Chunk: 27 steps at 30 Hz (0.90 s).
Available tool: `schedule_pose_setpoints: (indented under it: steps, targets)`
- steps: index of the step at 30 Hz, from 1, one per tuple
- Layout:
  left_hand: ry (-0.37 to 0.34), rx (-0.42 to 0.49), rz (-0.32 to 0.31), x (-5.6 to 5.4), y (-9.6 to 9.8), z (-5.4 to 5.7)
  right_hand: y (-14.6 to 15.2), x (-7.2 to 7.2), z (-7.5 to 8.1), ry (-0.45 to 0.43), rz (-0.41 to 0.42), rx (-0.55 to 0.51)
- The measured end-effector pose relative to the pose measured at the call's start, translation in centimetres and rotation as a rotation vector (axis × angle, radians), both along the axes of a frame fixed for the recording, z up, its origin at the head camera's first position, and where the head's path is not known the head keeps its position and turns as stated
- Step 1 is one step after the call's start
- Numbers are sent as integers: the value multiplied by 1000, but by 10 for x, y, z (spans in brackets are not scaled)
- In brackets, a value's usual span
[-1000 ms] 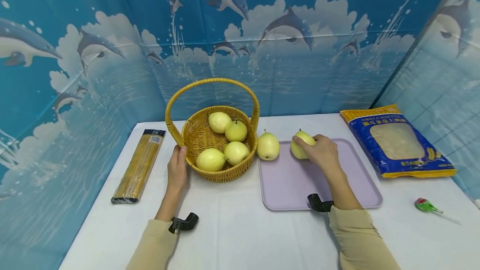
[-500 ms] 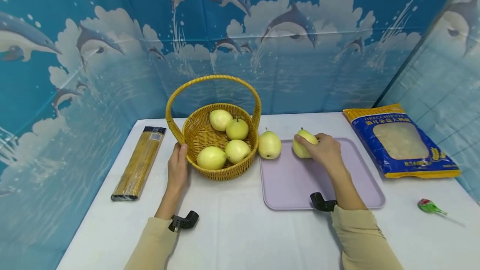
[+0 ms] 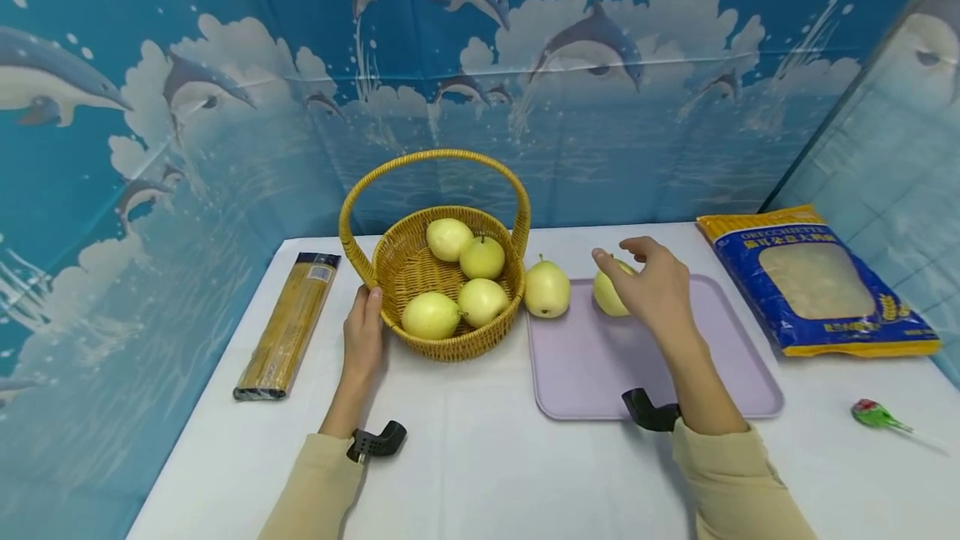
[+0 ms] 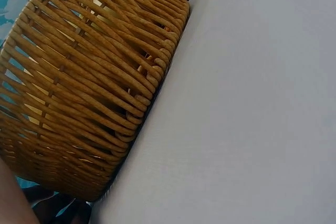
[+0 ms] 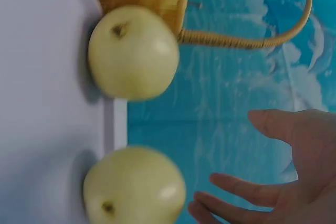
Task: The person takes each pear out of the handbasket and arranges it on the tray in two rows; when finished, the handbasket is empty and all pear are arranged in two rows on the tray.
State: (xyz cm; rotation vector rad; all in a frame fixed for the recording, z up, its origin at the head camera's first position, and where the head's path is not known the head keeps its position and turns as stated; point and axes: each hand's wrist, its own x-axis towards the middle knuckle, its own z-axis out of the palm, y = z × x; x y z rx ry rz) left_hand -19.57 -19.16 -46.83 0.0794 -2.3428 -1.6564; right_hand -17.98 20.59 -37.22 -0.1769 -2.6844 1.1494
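A yellow wicker basket (image 3: 457,350) with a tall hoop handle holds several yellow-green pears (image 3: 431,317). At its left side, by the foot of the handle, my left hand (image 3: 363,340) holds the basket; the left wrist view shows the woven wall (image 4: 94,77) close up, with dark fingers at the bottom. On the lilac tray (image 3: 585,373), one pear (image 3: 547,289) stands at the back left corner beside the basket. Another pear (image 3: 611,294) stands to its right, partly hidden by my right hand (image 3: 656,286). That hand is spread just above it, apart from the fruit (image 5: 134,187).
A flat pack of noodles (image 3: 292,327) lies left of the basket. Right of the tray are a blue and yellow orecchiette bag (image 3: 821,282) and a lollipop (image 3: 873,413). A dolphin-print curtain (image 3: 450,132) hangs behind the white table (image 3: 480,473).
My right hand has let go of the right-hand pear and risen slightly, its fingers opening. The pear stays on the tray. My left hand remains at the basket.
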Motion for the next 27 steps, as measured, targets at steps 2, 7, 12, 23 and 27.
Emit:
schedule_pose_setpoints:
  steps: [2, 7, 12, 23, 27]
  targets:
    - [9, -6, -4, -1, 2, 0, -8, 5, 8, 24, 23, -20]
    - [10, -19, 7, -1, 3, -1, -24, 11, 16, 68, 84, -39]
    - [-7, -20, 13, 0, 2, -1, -32, 11, 12, 82, 151, -45]
    - [-14, -13, 7, 3, -2, -3, -49, 12, 5, 113, 220, -72]
    - [-8, 8, -15, 1, 0, -4, -53, 12, 2, 115, 251, -112]
